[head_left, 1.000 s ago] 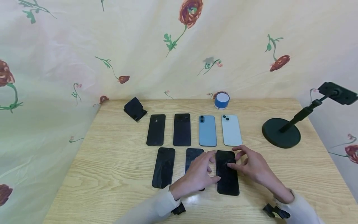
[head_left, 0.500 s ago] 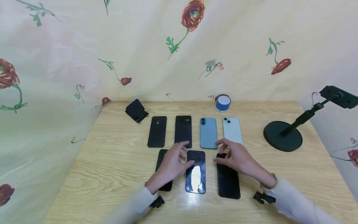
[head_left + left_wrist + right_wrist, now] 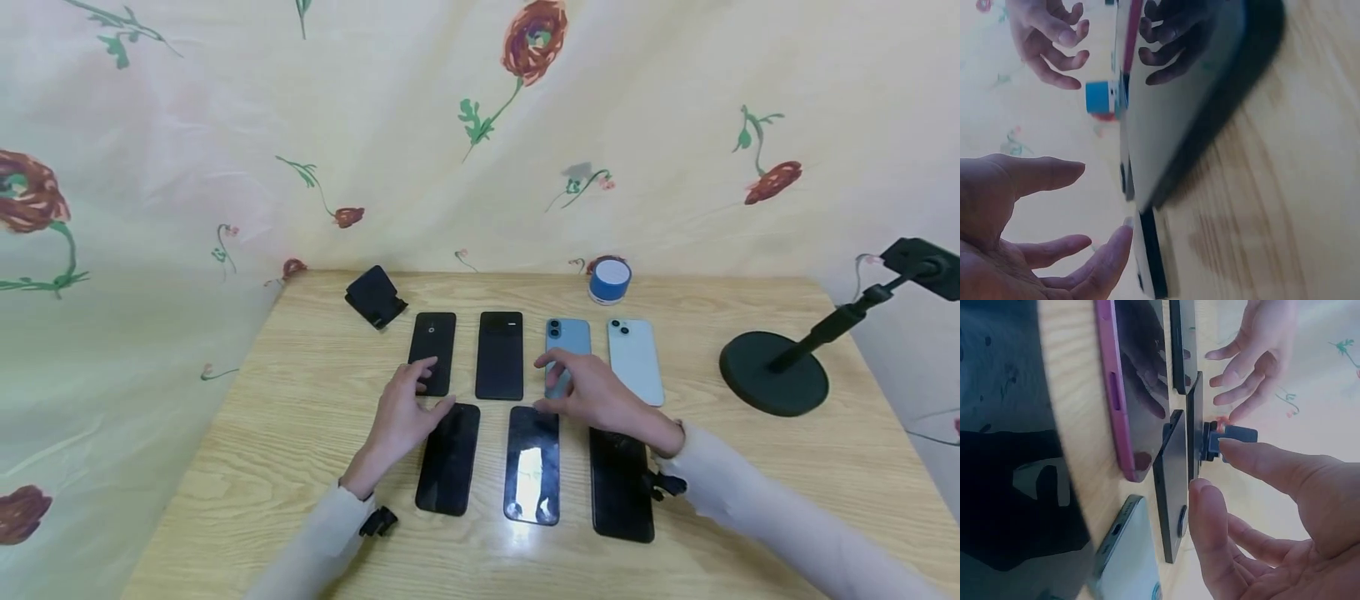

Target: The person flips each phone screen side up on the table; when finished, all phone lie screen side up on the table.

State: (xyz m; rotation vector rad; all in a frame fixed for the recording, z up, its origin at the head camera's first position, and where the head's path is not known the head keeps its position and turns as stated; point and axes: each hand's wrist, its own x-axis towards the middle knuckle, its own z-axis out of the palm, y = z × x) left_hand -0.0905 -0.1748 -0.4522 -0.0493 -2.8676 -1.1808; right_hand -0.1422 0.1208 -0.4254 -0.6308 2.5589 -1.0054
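My left hand [image 3: 397, 421] hovers with spread fingers between a black phone lying face down [image 3: 432, 337] and the front-left phone, screen up [image 3: 448, 462]. To the right, my right hand [image 3: 592, 393] overlaps the blue phone [image 3: 567, 332] and reaches the top edge of the middle front phone [image 3: 532, 475], whose screen reflects light. Its thumb and fingers stand apart with nothing between them. Under the right wrist lies a third screen-up phone [image 3: 621, 508], partly hidden. In the right wrist view, the middle phone has a purple frame [image 3: 1116, 400].
A dark phone [image 3: 499, 358] and a pale blue phone [image 3: 639, 362] complete the back row. Behind them are a folded black stand [image 3: 377, 297] and a blue-and-white round container [image 3: 610, 281]. A black stand with a round base [image 3: 772, 373] is at right on the wooden table [image 3: 247, 450].
Both hands have swept left over the phones: the left from the middle phone to the front-left one, the right from the front-right phone to the middle. The phones stay in their rows.
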